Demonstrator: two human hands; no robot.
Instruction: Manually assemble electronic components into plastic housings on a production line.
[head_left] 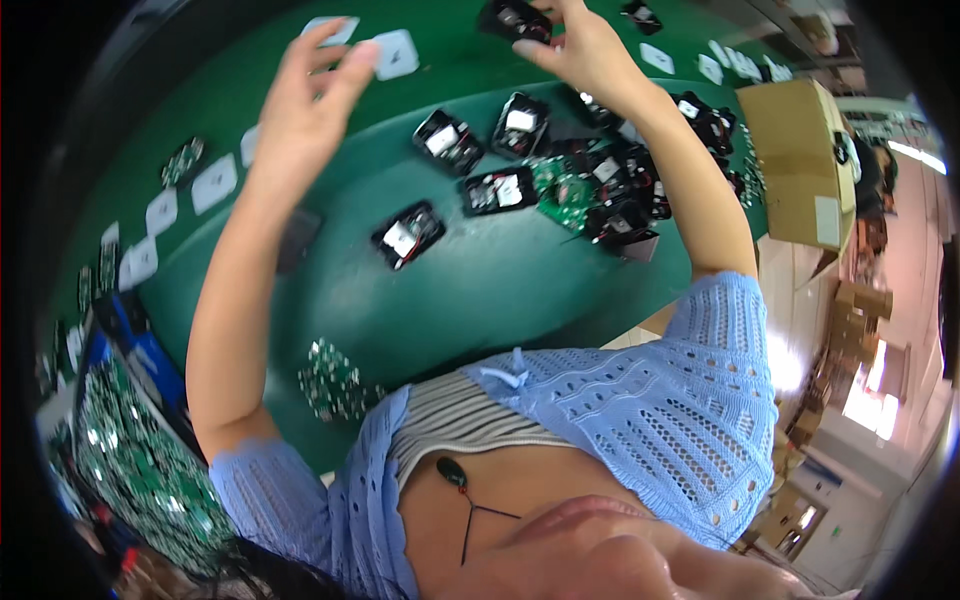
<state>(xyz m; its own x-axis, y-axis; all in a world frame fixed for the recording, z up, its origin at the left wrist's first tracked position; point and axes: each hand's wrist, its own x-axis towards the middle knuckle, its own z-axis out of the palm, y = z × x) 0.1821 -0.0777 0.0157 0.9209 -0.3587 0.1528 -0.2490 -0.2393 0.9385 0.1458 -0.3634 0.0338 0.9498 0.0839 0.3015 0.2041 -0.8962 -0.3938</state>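
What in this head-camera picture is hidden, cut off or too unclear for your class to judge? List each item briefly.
Head view:
- Right hand: its fingers cover part of the black part they touch; whether they grip it is unclear.
- Left hand: fingers spread beside the white cover; contact is unclear.
- Blue tray of green boards: cut off by the dark lens rim.
- Cardboard box: contents hidden by its walls.

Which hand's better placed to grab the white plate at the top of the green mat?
Left. The left hand is open, its fingertips right beside the white plate; the right hand appears to hold a black housing.
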